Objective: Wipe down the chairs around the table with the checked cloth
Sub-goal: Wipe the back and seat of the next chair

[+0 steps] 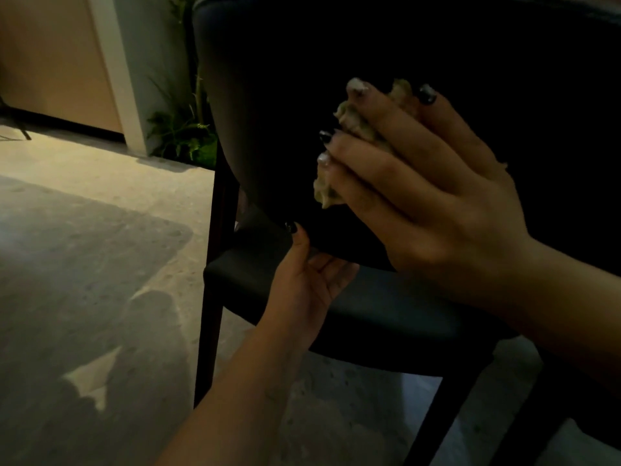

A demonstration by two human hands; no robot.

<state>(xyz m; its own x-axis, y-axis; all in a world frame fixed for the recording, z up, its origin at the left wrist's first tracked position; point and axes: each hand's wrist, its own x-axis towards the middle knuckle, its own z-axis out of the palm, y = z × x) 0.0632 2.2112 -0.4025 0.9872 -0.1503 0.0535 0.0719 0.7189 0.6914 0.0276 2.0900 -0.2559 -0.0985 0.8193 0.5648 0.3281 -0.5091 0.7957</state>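
**Ana:** Two hands on one dark chair (386,45), and we're right in close. The right hand (433,200), centre-right of the frame, has the cloth (356,129) bunched under it against the rear face of the backrest (268,95).

**Ben:** Fingers (373,109) lie fairly straight and spread over the wad, pressing it flat rather than pinching. Too dim to make out any check pattern, mind.

**Ana:** And the left hand (312,274)?

**Ben:** Lower centre, palm up, gripping the bottom edge of the backrest just above the seat (386,311), thumb (297,237) on the near face. The other fingers are hidden behind the edge, so how far they curl I can't tell.

**Ana:** How will that cloth handle?

**Ben:** Soft, light, floppy, I'd say; crumpled folds poke out at the fingertips. Keep the palm over the middle of the bundle so loose corners don't drag free. The upholstery looks smooth, so it should glide.

**Ana:** The chair?

**Ben:** Likely rigid but light enough to rock, which is why bracing that lower edge makes sense. Potted greenery (188,136) sits behind, upper left.
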